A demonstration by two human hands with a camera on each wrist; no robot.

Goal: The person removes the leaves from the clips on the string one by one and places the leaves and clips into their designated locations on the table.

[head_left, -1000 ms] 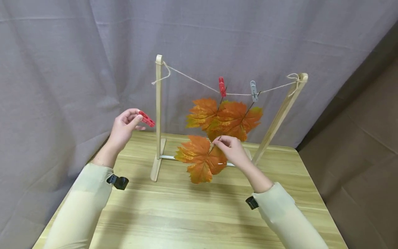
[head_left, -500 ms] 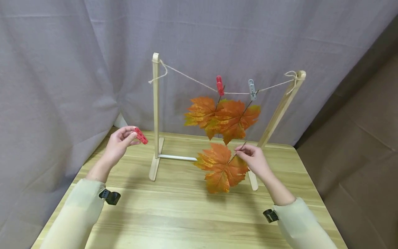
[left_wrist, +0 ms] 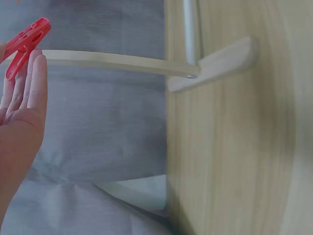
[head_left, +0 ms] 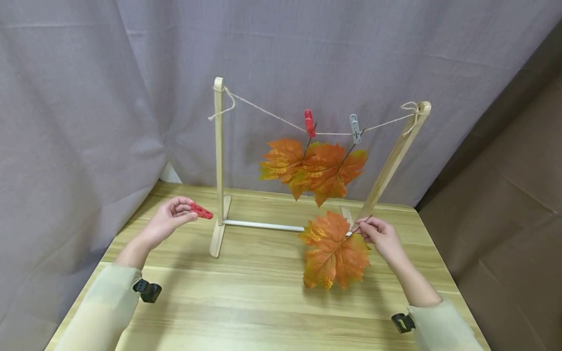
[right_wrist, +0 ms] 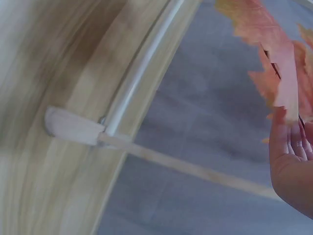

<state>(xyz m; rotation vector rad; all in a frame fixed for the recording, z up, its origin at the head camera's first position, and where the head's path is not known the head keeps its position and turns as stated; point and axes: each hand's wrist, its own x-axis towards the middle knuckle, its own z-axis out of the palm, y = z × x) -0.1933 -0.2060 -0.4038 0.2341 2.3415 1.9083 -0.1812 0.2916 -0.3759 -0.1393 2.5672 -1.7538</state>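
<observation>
Orange maple leaf (head_left: 335, 254) extends leftward from the right hand (head_left: 381, 238), which pinches its stem above the desk (head_left: 228, 302); the left hand (head_left: 169, 222) pinches a red clothespin (head_left: 202, 210). Beyond and between the hands, two leaves (head_left: 313, 166) hang from string (head_left: 269, 113).

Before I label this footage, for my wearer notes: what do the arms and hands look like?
The left sleeve and right sleeve are pale greenish cream, ending on the forearms. A boxy black camera sits at the end of each. The left hand and right hand are ungloved.
</observation>
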